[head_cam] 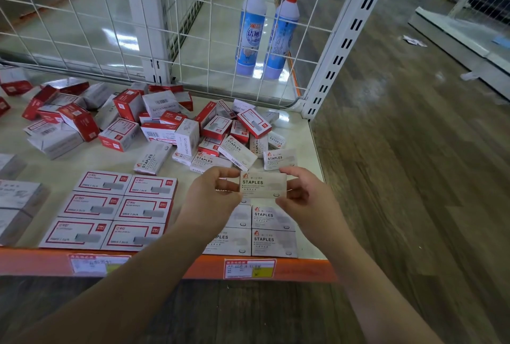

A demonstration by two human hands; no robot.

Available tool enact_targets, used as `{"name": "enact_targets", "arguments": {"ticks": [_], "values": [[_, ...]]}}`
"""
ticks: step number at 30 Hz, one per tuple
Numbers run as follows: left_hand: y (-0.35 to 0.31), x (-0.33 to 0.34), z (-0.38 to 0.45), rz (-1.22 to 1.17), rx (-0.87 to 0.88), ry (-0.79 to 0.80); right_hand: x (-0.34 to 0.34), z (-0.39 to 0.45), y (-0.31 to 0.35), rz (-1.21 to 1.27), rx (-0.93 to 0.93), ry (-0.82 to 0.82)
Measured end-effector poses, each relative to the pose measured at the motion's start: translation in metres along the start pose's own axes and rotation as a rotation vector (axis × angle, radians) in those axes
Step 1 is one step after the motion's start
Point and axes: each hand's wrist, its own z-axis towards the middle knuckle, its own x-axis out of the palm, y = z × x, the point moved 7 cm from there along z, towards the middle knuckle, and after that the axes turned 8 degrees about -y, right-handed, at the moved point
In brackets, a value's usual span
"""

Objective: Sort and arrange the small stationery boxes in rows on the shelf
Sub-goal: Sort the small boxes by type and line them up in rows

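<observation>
Cardboard staples box [263,185] pinched between both hands; jumbled boxes [176,125] behind.

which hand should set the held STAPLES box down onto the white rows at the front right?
Probably right. Both hands pinch the STAPLES box, but the right hand is directly above the right column of white STAPLES rows, while the left hand and forearm cover the left column.

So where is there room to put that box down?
Bare shelf runs along the right edge beside the white STAPLES rows, and between the red-framed rows and the jumbled pile. The pile itself is crowded.
</observation>
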Motion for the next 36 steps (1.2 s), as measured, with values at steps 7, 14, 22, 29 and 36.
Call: {"name": "enact_targets", "arguments": {"ticks": [7, 14, 22, 29, 36], "values": [[0.003, 0.000, 0.002, 0.045, -0.006, 0.002, -0.003, -0.003, 0.006, -0.037, -0.107, 0.024], [-0.001, 0.001, 0.000, 0.018, -0.003, 0.007, -0.006, -0.001, 0.003, -0.025, -0.117, 0.037], [-0.003, 0.004, 0.003, 0.099, 0.050, -0.007, -0.012, 0.000, -0.002, -0.094, -0.143, 0.026], [-0.003, 0.007, 0.003, 0.526, 0.277, -0.019, -0.024, 0.005, -0.011, -0.202, -0.091, 0.036], [0.000, 0.017, 0.004, 0.828, 0.435, 0.090, -0.013, 0.015, -0.022, -0.339, -0.017, 0.151]]}}
